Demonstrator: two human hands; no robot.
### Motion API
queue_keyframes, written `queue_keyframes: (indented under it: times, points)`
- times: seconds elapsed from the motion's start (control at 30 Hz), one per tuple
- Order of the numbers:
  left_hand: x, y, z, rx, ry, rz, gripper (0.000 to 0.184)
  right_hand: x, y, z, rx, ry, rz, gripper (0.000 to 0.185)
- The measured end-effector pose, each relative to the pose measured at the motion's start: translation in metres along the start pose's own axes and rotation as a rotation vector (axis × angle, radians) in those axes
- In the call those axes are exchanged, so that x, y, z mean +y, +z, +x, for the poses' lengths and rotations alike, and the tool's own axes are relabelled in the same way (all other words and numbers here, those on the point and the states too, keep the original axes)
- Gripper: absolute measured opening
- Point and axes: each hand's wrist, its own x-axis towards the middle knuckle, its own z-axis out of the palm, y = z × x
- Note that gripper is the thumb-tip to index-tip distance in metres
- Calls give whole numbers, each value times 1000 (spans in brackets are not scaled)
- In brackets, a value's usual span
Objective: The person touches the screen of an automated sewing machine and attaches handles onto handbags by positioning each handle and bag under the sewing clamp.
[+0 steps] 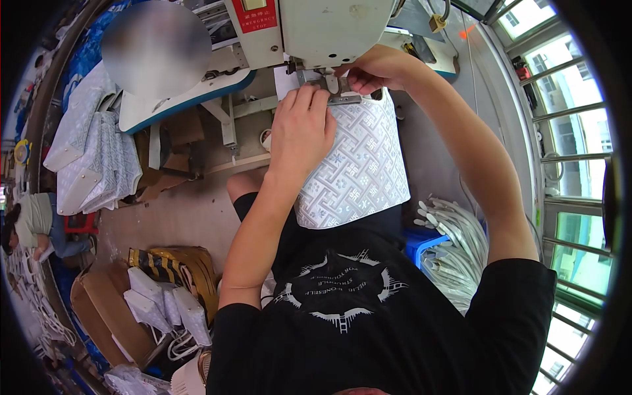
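Note:
A pale grey-and-white patterned bag piece (352, 161) hangs from the working end of a sewing machine (336, 29) down to my lap. My left hand (299, 125) lies over its upper left edge, the fingers bent and close together around it by the presser foot (332, 84). A metal guide plate (343, 100) crosses the piece's top edge. On the other side of the needle area, my right hand (378, 71) has its fingers curled in a pinch; what they hold is hidden. The machine head covers part of that hand.
Several similar patterned bags (99, 151) are stacked at the left beside the machine table (191, 99). Bundled white straps (454, 250) fill a blue bin (421, 243) at my right. Cardboard (99, 309) and more pieces lie lower left, and a person (39, 224) is at far left.

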Motion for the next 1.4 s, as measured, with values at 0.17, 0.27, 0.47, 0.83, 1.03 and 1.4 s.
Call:
queue_keyframes:
  times: [0.17,0.27,0.47,0.83,1.03,1.4]
  points:
    - [-1,1,0,1,7,16,24,10,-7,15,-108,35,165,24]
    - [0,0,2,7,21,1,24,14,-13,28,-151,50,285,22]
    - [-1,-2,5,-1,20,-5,28,34,-14,13,91,-216,54,21]
    - [14,0,18,-140,-26,212,42,59,9,26,523,-1036,-556,20]
    - [19,0,21,-192,-43,263,44,63,1,39,500,-1063,-567,13]
    - [24,3,31,-235,-77,311,45,58,-5,37,398,-1057,-479,19]
